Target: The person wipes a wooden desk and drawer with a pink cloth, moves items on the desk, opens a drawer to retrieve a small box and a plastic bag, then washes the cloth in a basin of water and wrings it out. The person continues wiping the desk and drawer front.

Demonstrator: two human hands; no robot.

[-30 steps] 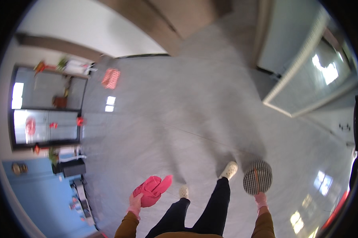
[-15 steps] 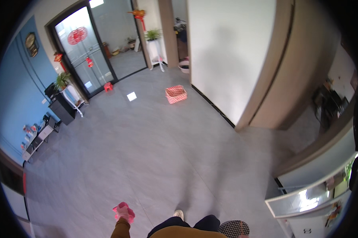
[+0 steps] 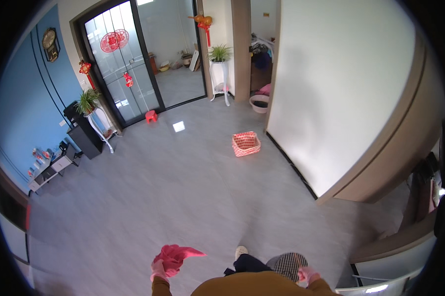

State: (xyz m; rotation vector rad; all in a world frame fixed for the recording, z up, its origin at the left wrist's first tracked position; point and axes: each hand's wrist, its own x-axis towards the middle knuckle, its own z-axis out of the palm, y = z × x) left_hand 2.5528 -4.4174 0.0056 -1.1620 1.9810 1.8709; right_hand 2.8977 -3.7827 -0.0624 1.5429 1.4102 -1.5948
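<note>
At the lower edge, my left hand (image 3: 158, 270) is closed on a pink cloth (image 3: 174, 259), whose loose corner flares out to the right. On the other side of my body, my right hand (image 3: 308, 275) grips the edge of a rounded black-and-white checked cap (image 3: 286, 265). Part of the cap is hidden behind my mustard-coloured top. Further ahead on the grey floor stands a red-and-white woven basket (image 3: 247, 151), well out of reach of both hands.
A white wall (image 3: 340, 98) with a dark skirting runs along the right. A red stool (image 3: 151, 117) stands by the glass sliding door (image 3: 119, 64). Plant stands (image 3: 219, 79) flank the doorway, and a pink basin (image 3: 259, 103) sits in another. A low cabinet (image 3: 54, 167) lines the blue wall.
I have stepped forward and turned slightly left; the basket appears nearer and further right. The pink cloth has swung out to the right. My right hand and the cap show more fully.
</note>
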